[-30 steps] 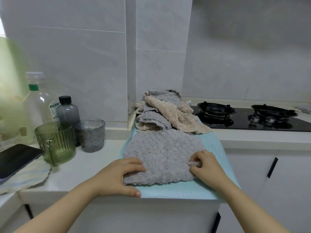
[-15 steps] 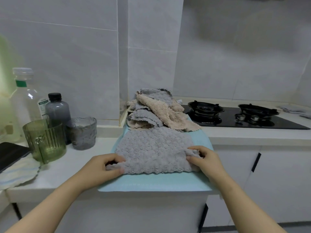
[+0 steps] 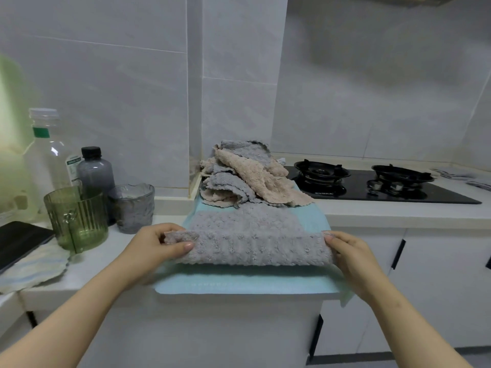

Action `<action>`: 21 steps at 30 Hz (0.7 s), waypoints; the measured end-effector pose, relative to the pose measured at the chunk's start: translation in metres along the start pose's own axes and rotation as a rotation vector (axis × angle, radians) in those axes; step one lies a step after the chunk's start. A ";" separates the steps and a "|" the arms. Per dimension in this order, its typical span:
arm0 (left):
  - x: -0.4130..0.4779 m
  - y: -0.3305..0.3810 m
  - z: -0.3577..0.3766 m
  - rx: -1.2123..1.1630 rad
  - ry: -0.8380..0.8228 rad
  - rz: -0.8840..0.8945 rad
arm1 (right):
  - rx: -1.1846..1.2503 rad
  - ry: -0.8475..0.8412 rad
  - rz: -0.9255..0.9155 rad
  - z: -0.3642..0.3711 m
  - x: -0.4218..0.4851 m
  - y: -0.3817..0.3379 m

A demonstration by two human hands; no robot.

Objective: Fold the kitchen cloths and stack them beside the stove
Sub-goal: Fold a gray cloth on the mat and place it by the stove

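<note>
The left hand (image 3: 155,248) and right hand (image 3: 350,252) each pinch a near corner of the grey cloth (image 3: 249,232) between thumb and fingers (image 3: 183,246). Its near edge is raised and curled over. It lies on a teal mat (image 3: 239,285) on the counter (image 3: 398,215). The unfolded pile (image 3: 247,176) sits beyond, just left of the stove (image 3: 372,191).

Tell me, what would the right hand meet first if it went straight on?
Beyond the grey cloth the right hand pinches, probably the beige cloth on the pile; depth is unclear.

Stove (image 3: 358,183) logo blurred, unreadable.
</note>
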State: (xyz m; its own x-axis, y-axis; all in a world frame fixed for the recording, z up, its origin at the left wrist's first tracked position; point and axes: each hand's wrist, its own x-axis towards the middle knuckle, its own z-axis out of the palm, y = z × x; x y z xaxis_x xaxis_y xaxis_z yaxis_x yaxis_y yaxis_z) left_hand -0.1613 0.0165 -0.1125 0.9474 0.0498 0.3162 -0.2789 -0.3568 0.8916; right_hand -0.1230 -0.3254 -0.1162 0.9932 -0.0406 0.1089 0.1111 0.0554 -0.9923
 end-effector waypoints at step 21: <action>0.090 -0.019 0.023 0.249 0.179 -0.278 | -0.628 0.282 -0.101 0.026 0.070 0.006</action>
State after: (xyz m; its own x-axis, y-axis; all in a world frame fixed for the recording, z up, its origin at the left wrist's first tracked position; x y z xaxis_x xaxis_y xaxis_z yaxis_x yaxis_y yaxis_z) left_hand -0.0670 0.0063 -0.1084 0.9329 0.3294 0.1456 0.0508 -0.5206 0.8523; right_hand -0.0521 -0.3022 -0.1132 0.9226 -0.2776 0.2678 0.0774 -0.5469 -0.8336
